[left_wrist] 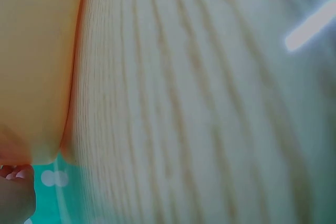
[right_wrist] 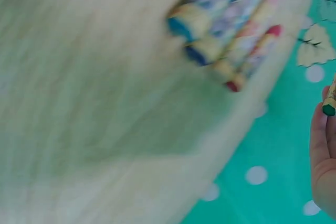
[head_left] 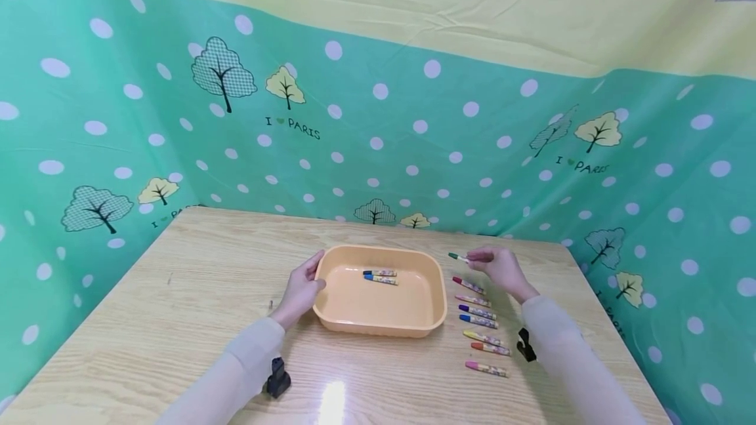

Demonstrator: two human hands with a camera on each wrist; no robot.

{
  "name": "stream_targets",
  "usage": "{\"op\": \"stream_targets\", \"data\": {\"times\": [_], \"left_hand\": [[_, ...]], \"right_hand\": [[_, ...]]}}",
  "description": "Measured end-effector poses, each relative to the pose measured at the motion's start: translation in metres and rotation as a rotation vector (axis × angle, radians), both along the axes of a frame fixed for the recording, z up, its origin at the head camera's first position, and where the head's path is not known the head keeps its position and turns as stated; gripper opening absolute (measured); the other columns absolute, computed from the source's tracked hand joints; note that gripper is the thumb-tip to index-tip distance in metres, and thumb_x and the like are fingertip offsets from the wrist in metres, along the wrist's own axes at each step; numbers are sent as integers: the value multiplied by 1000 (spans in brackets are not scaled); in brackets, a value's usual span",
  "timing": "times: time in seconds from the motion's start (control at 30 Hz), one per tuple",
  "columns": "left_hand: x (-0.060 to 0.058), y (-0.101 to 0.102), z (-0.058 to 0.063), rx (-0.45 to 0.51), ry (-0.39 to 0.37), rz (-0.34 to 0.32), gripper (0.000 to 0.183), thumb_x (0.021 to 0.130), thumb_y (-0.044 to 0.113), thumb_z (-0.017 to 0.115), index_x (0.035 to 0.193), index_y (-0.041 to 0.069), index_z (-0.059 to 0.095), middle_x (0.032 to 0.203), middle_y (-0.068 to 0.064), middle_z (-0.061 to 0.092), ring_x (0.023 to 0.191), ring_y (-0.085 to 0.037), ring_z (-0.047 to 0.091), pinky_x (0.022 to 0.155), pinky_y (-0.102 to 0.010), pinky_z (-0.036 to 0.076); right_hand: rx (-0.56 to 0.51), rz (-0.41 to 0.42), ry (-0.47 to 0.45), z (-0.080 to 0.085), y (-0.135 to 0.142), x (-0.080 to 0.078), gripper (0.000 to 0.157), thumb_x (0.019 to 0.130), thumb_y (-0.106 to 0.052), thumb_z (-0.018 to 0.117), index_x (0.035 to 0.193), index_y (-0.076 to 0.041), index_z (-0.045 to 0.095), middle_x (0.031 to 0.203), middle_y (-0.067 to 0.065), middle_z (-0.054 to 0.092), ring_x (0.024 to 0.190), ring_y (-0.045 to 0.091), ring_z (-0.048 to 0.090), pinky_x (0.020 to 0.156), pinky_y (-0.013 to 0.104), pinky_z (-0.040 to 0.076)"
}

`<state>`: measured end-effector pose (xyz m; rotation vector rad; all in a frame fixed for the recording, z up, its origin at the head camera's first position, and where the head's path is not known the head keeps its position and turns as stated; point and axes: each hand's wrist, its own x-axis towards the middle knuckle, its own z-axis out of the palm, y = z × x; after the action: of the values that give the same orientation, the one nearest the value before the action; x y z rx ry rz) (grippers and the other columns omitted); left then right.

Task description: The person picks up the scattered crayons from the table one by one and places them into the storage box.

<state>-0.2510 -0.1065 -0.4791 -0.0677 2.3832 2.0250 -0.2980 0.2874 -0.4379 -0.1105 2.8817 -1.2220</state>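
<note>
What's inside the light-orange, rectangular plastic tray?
Inside the tray lie a slim dark-blue-tipped crayon and, nearer the viewer, a slim brighter-blue-tipped crayon, both patterned. Whatever is directly beneath them is covered, so it can't be seen.

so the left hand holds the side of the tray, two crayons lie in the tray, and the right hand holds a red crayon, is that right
Not quite: the crayon in the right hand is green, not red, as the head view shows. The left hand does hold the side of the tray, and two crayons lie in it.
</note>
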Motion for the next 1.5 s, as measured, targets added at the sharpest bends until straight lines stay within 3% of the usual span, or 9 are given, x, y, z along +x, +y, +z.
{"op": "stream_targets", "data": {"times": [0.3, 0.5, 0.77, 1.1, 1.5], "left_hand": [[1, 1, 1, 10, 1, 7, 69, 76, -14, 45, 141, 4, 32, 143, -21, 36, 128, -36, 39, 101, -41, 41], [1, 1, 1, 4, 4, 6, 68, 77, -13, 45, 141, 3, 32, 142, -21, 36, 127, -36, 40, 101, -42, 41], [1, 1, -1, -6, -2, -8, 67, 78, -13, 44, 142, 4, 31, 144, -21, 34, 128, -36, 38, 101, -41, 41], [1, 1, 1, 3, 2, -5, 68, 78, -13, 43, 142, 4, 30, 144, -21, 34, 128, -36, 38, 101, -41, 41], [2, 1, 1, 7, -1, 1, 69, 77, -13, 45, 142, 4, 30, 143, -20, 35, 129, -35, 38, 102, -41, 41]], "right_hand": [[-45, 46, 20, 26, -36, 5, 25, 82, -9, 65, 106, -3, 67, 104, 14, 68, 93, 24, 65, 78, 33, 57], [-70, 97, 15, 30, -63, 8, 25, 81, -6, 65, 106, -2, 67, 101, 13, 69, 89, 21, 66, 75, 30, 58], [-115, 135, -48, 18, -95, 10, 22, 78, -2, 67, 99, -4, 70, 94, 8, 70, 84, 16, 65, 76, 29, 57], [-138, 237, -56, -5, -131, 8, 23, 75, -1, 69, 97, -5, 70, 90, 5, 70, 81, 14, 65, 74, 24, 57], [-168, 198, -125, -25, -149, 6, 21, 74, -2, 70, 94, -8, 71, 86, 4, 70, 76, 11, 64, 70, 24, 56]]}}
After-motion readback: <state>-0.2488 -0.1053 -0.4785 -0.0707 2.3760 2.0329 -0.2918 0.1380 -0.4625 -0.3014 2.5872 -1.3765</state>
